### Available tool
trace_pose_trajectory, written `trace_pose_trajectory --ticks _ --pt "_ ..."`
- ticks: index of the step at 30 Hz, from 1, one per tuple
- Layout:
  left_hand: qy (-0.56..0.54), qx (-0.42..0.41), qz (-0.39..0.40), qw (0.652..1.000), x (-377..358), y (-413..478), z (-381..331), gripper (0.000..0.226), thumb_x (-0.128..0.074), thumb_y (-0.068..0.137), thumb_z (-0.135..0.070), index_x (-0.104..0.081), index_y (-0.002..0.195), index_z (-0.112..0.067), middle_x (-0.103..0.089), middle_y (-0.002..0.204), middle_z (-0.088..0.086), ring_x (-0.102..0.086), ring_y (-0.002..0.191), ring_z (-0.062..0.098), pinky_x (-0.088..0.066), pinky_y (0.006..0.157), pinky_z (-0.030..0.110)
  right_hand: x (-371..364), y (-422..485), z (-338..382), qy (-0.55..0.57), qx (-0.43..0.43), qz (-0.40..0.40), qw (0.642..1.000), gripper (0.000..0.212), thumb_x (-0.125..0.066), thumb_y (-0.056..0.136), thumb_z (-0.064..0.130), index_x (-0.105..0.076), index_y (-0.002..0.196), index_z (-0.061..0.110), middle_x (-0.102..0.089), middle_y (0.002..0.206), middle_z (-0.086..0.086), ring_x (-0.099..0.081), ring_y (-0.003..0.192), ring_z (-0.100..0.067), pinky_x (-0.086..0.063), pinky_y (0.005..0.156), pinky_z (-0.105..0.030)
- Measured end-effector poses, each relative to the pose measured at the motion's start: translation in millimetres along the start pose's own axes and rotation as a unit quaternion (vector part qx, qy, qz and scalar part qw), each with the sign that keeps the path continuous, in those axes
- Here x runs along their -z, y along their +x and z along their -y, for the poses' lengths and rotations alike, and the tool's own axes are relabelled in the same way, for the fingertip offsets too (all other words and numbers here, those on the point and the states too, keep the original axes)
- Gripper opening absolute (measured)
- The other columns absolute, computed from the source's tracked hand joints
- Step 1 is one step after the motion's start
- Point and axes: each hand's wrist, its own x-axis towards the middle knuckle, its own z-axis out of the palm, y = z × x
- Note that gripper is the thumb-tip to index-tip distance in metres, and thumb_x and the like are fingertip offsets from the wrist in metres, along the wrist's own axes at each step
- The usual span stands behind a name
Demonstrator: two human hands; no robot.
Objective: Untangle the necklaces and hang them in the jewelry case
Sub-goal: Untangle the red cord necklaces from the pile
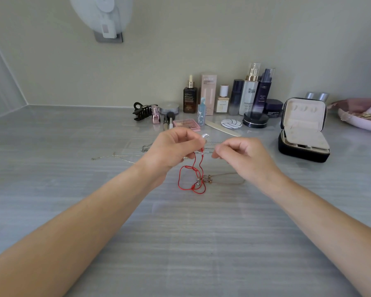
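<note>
While both hands pinch, red cord necklace (193, 174) dangles below fingers (198, 144).

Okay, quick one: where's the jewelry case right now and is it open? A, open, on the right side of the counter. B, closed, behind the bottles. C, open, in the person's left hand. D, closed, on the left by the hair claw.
A: the jewelry case stands on the counter at the right, lid raised, untouched by either hand.

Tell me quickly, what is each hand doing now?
Left hand: closed, pinching the red cord.
Right hand: closed in a pinch near the cord's top end; what it holds cannot be told.
</note>
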Motion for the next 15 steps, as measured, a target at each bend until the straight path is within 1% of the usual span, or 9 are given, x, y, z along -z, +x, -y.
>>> trace_pose_trajectory --ticks 1,2,3,4,6,9,12,15 --pt "0.011 -0.008 0.01 1.0 -1 -1 0 0.017 -0.064 0.082 -0.014 -0.06 0.068 -0.02 -0.064 0.065 -0.006 -0.051 0.05 0.0 -0.038 0.05 0.01 0 1 0 0.012 0.002 -0.012 1.0 0.017 -0.062 0.083 0.018 -0.068 0.067 0.017 -0.05 0.049 0.008 -0.038 0.048 -0.001 -0.03 0.048 -0.011" --pt "0.025 -0.014 0.023 0.999 -2 -1 0 0.017 -0.063 0.083 -0.011 -0.061 0.068 -0.019 -0.065 0.065 -0.006 -0.051 0.049 -0.002 -0.038 0.049 0.007 0 1 0 0.025 0.01 -0.016 1.0 0.013 -0.063 0.083 0.017 -0.068 0.071 0.017 -0.051 0.054 0.01 -0.04 0.05 0.0 -0.032 0.05 -0.009" --pt "0.04 -0.019 0.038 0.998 -3 -1 0 0.016 -0.063 0.083 -0.01 -0.061 0.069 -0.018 -0.067 0.063 -0.008 -0.052 0.049 -0.003 -0.04 0.05 0.007 1 2 0 0.034 0.023 -0.012 0.999 0.009 -0.065 0.082 0.016 -0.067 0.074 0.019 -0.054 0.06 0.008 -0.042 0.054 0.0 -0.034 0.053 -0.009" --pt "0.052 -0.021 0.05 0.997 -4 -1 1 0.015 -0.063 0.083 -0.01 -0.062 0.07 -0.018 -0.068 0.059 -0.009 -0.052 0.05 -0.003 -0.041 0.052 0.008 1 2 1 0.036 0.037 -0.006 0.999 0.01 -0.065 0.082 0.015 -0.067 0.075 0.022 -0.057 0.064 0.005 -0.044 0.057 0.0 -0.036 0.055 -0.009" --pt "0.07 -0.017 0.059 0.996 -5 -1 1 0.013 -0.064 0.083 -0.013 -0.063 0.072 -0.018 -0.067 0.055 -0.012 -0.05 0.049 -0.003 -0.042 0.054 0.009 2 2 1 0.032 0.049 -0.006 0.998 0.017 -0.066 0.081 0.01 -0.066 0.072 0.024 -0.059 0.064 0.006 -0.046 0.055 0.002 -0.036 0.055 -0.007" --pt "0.084 -0.008 0.053 0.995 -2 0 0 0.013 -0.065 0.082 -0.019 -0.064 0.07 -0.023 -0.064 0.052 -0.013 -0.048 0.048 -0.004 -0.038 0.05 0.005 3 2 4 0.044 0.041 -0.047 0.997 0.02 -0.064 0.082 0.008 -0.063 0.068 0.022 -0.056 0.062 0.008 -0.046 0.052 0.003 -0.036 0.055 -0.006" --pt "0.089 -0.007 0.037 0.995 4 2 -1 0.018 -0.062 0.084 -0.021 -0.064 0.066 -0.021 -0.058 0.049 -0.013 -0.044 0.047 -0.002 -0.034 0.047 0.005 8 4 8 0.093 0.01 -0.092 0.991 0.02 -0.06 0.085 0.01 -0.061 0.069 0.022 -0.058 0.064 0.006 -0.049 0.052 0.004 -0.04 0.056 -0.008" --pt "0.076 0.011 0.014 0.997 11 6 0 0.022 -0.06 0.086 -0.026 -0.062 0.065 -0.021 -0.054 0.046 -0.013 -0.042 0.047 0.0 -0.032 0.049 0.012 17 9 9 0.206 -0.06 -0.114 0.97 0.02 -0.05 0.09 0.011 -0.057 0.073 0.019 -0.065 0.067 0.002 -0.056 0.055 -0.004 -0.04 0.057 -0.019"
